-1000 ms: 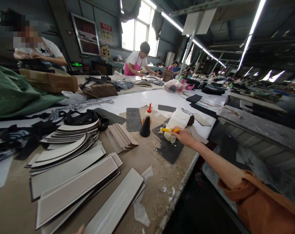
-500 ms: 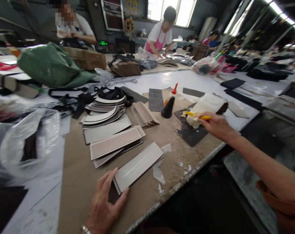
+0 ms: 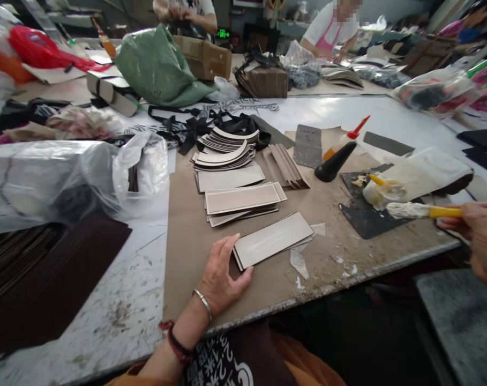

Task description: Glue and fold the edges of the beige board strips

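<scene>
My left hand [image 3: 223, 279] holds the left end of a small stack of pale rectangular panels [image 3: 273, 240], fingers at the far edge and thumb at the near corner. The top panel has a shiny streak. At the right edge, my right hand [image 3: 482, 233], partly out of view, is closed round the yellow handle of a brush [image 3: 444, 212]. Its bristles are coated in whitish paste and point left. Just behind the bristles lies a tipped whitish container [image 3: 420, 174] with thick paste at its mouth, resting on a dark, stained sheet [image 3: 361, 217].
Beyond my left hand lie more rectangular panels [image 3: 243, 198], curved pieces [image 3: 227, 155] and folded brown strips [image 3: 285, 166]. A black cone [image 3: 335, 162] and a red-tipped bottle [image 3: 358, 128] stand farther right. Dark sheets [image 3: 66, 268] and plastic bags fill the left. People work across the table.
My right hand has drawn the brush out of the container's mouth and off to the right. My left hand stays at the panel stack. The view has swung left and down.
</scene>
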`<state>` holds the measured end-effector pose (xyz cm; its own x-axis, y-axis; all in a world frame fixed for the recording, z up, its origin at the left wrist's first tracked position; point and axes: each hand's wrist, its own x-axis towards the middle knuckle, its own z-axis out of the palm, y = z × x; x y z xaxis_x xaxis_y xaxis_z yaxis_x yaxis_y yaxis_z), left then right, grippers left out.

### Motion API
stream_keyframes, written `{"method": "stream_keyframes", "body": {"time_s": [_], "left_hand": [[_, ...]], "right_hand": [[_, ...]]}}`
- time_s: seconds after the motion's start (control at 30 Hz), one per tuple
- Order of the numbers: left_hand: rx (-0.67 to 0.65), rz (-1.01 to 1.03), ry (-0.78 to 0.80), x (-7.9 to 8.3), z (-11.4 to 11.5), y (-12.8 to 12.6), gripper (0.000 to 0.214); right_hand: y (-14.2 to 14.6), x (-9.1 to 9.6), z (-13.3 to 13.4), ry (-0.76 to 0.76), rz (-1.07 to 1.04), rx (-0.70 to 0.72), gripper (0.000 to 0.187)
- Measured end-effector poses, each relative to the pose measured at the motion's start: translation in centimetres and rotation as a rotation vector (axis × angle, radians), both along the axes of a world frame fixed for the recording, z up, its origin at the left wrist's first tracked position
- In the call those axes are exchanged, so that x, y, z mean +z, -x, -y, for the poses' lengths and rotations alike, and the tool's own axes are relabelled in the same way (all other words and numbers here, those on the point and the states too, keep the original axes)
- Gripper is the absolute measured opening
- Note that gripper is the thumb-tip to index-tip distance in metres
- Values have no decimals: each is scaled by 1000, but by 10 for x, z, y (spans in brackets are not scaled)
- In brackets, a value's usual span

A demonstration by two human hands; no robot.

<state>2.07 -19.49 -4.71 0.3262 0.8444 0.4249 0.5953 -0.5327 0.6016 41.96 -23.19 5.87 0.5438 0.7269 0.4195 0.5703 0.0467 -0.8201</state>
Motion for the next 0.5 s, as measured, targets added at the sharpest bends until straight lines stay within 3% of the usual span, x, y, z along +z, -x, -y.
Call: {"method": "stream_keyframes", "body": {"time_s": [0.03,0.07,0.23,0.33,0.5], "left_hand": [[-2,6,2,0,0,0,58],[-3,11,2,0,0,0,58],[7,19,31,-6,-1,2,60],[16,27,35,-11,-2,4,62],[11,33,16,-14,-3,5,63]], "right_hand": [[26,1,0,-39,-76,-161,13],[54,1,-2,-24,-157,-195,14],[167,-17,-9,142,-296,250,22],[202,-32,-12,172,-335,375,24],[222,-46,-16,221,-387,436,26]]}}
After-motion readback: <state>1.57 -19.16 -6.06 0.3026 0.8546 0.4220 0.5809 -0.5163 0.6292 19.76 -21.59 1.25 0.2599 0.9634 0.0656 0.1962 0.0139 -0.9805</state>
